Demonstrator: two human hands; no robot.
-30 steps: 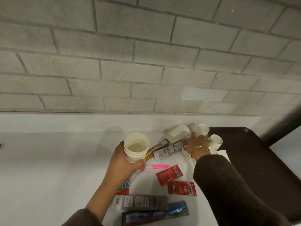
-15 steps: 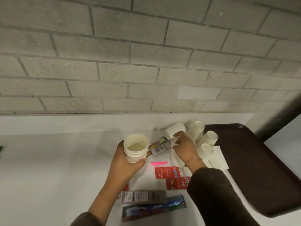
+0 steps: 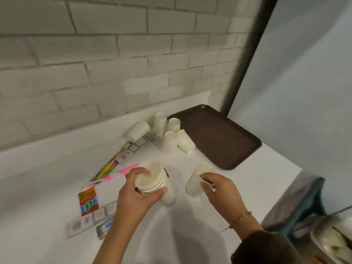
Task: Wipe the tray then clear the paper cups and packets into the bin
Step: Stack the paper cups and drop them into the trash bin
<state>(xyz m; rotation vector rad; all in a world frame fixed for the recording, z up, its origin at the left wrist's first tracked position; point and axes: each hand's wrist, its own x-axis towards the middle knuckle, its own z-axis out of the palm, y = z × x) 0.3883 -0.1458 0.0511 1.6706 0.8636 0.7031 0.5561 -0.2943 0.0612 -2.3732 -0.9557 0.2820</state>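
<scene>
Grips with the left hand (image 3: 137, 195) a stack of nested cups (image 3: 152, 178), fingers curled round the rims, tilted above the counter (image 3: 47, 187). Pinches with the right hand (image 3: 219, 189) the rim of a single cup (image 3: 196, 181), just beside the stack and not yet nested. Leaves several loose cups (image 3: 171, 134) tumbled against the near-left edge of the tray (image 3: 219, 138), and packets (image 3: 88, 201) scattered at left.

Could crush the thin rim by pinching harder while pushing in. Could miss the tilted mouth and drop the cup. Could shed the lower cups, since held only near the rims.

Compared with half a second ago: now carries a cup in the right hand instead of reaching among the loose ones. Keeps the same hold on the stack, but tilts it where it was upright.
</scene>
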